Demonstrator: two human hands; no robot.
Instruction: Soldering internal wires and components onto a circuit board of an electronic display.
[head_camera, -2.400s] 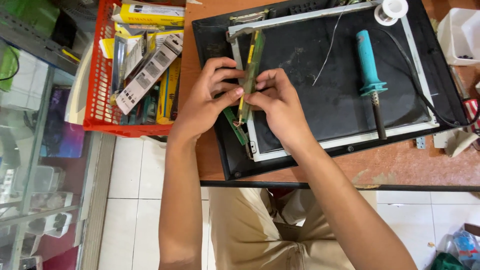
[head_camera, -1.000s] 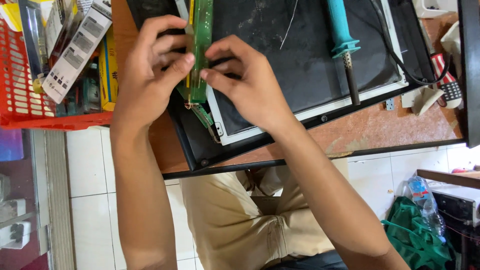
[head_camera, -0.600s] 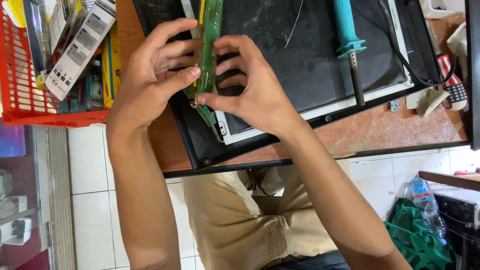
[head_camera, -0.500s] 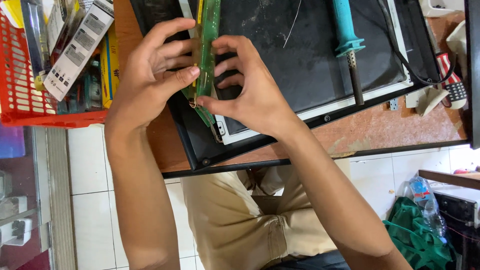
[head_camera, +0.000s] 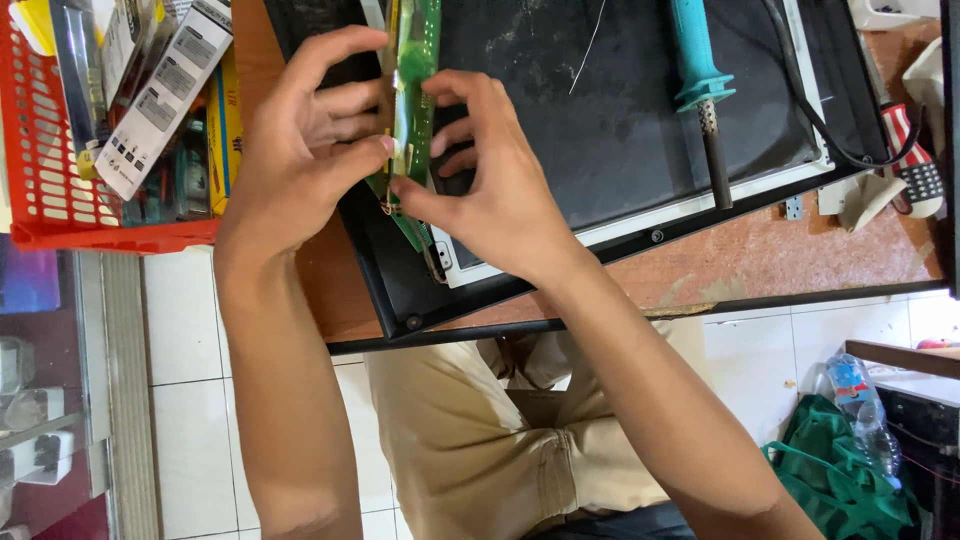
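Over the black mat (head_camera: 600, 130), both hands (head_camera: 400, 170) pinch a green circuit board (head_camera: 415, 90).

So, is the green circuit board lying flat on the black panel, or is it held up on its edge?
On its edge. The green circuit board appears as a narrow strip, pinched between the left hand and right hand.

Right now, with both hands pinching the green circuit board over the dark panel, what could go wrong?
1. The green circuit board is thin and held edge-on between the left hand and right hand; squeezing may flex or crack it.
2. The soldering iron lies close on the dark panel; if hot, its tip might burn a wrist.
3. The board could slip and drop.
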